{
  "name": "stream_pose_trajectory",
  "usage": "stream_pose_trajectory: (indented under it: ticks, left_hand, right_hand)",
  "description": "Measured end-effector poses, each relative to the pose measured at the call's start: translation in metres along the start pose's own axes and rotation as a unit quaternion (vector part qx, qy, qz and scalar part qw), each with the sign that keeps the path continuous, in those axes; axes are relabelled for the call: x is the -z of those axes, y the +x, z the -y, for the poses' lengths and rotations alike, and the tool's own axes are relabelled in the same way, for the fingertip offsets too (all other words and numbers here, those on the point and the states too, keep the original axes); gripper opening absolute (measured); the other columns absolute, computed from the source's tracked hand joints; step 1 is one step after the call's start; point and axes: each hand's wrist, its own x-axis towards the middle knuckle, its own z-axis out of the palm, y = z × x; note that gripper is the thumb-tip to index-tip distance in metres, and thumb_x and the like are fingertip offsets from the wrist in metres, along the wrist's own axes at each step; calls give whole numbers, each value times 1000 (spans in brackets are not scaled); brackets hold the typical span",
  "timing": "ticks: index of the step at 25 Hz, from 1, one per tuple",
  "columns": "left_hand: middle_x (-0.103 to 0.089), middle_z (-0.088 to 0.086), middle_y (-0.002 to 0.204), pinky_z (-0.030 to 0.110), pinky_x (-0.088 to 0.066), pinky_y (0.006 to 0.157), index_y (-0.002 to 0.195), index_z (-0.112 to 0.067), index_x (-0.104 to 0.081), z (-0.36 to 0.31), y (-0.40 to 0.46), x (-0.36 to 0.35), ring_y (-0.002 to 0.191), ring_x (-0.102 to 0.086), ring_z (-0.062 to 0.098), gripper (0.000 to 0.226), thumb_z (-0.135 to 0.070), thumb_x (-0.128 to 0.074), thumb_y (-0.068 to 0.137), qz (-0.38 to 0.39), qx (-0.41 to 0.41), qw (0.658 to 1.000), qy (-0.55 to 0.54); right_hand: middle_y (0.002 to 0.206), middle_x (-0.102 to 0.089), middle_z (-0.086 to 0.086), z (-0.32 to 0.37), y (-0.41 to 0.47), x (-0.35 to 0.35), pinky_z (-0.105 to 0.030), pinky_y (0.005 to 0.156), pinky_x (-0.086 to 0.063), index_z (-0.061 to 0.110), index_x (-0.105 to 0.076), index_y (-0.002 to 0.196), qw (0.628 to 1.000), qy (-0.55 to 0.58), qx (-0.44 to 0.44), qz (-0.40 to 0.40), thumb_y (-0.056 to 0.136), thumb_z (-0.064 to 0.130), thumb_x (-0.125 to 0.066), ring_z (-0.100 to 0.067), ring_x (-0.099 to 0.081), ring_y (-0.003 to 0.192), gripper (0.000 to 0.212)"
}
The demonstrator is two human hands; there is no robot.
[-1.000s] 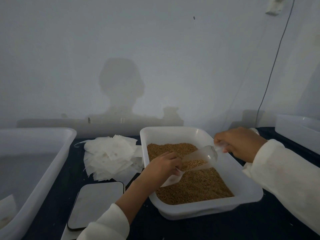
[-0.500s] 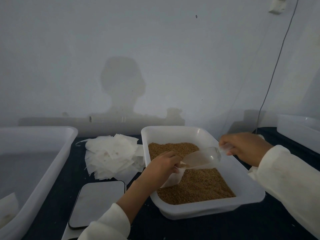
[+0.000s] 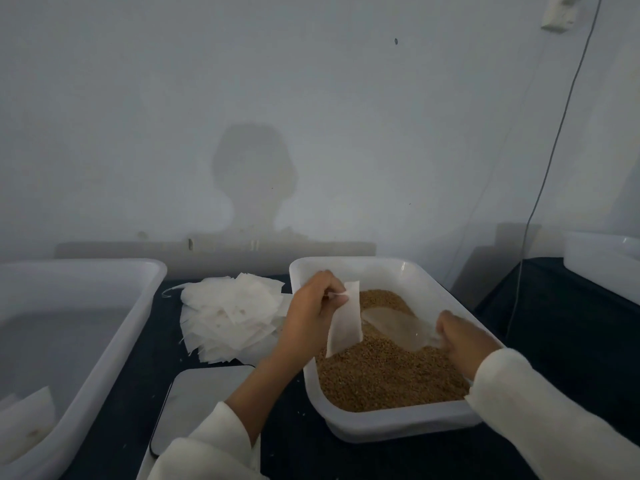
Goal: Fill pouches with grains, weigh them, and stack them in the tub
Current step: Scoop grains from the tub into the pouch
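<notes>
My left hand [image 3: 313, 306] pinches the top of a white pouch [image 3: 344, 322], which hangs upright over the brown grains [image 3: 384, 372] in the white tray [image 3: 381, 268]. My right hand [image 3: 462, 342] grips the handle of a clear plastic scoop [image 3: 394, 323], which lies low on the grains with its mouth toward the pouch. To the left a heap of empty white pouches [image 3: 230, 315] lies on the dark table. A flat grey scale [image 3: 201, 403] sits in front of that heap. The large white tub [image 3: 114, 334] at far left holds a filled pouch [image 3: 29, 420] in its near corner.
A second white container [image 3: 602, 254] stands at the far right on a dark surface. A thin cable [image 3: 540, 188] hangs down the wall behind the tray. The wall rises close behind the table.
The left hand has lifted the pouch up and back, away from the scoop. The right hand has lowered the scoop onto the grains.
</notes>
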Motion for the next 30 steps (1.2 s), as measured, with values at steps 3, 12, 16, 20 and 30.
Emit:
stream_pose_trajectory:
  ticks: [3,12,16,20,30]
  left_hand:
    - [-61,-1,87,13,-43,73,81,-17,-53,-8,2,15,84,-56,9,19,-1,-57,91,-22,22,998,-59]
    - [-64,-17,84,14,-45,72,80,-25,-54,-10,-16,68,82,-58,7,28,1,-55,91,-24,18,993,-113]
    - [-64,-17,83,22,-47,77,82,-21,-55,0,-34,91,83,-58,8,25,2,-55,90,-17,25,990,-137]
    - [-63,-7,87,18,-49,72,86,-11,-58,19,-61,115,83,-58,8,9,-5,-56,92,-50,89,976,-194]
    - [-67,1,84,21,-54,66,91,-16,-60,87,-119,141,78,-64,17,15,-19,-71,82,-62,245,968,9]
  right_hand:
    - [100,-57,2,10,10,-28,-19,71,-38,20,-42,101,999,-9,-6,31,96,12,-44,-9,-51,81,9]
    - [121,-52,14,57,0,-22,-30,95,-44,29,-47,125,986,149,71,-38,88,40,-60,-9,-54,110,41]
    - [109,-69,12,133,-27,-9,-18,79,-53,26,-58,117,803,559,183,93,79,35,-67,-4,-65,101,41]
    - [94,-73,-5,197,-25,-34,-27,72,-58,7,-67,96,758,634,120,97,84,11,-67,-18,-70,89,14]
    - [85,-71,-6,248,-18,-93,-28,71,-57,10,-62,81,814,568,112,40,85,7,-66,-20,-68,84,7]
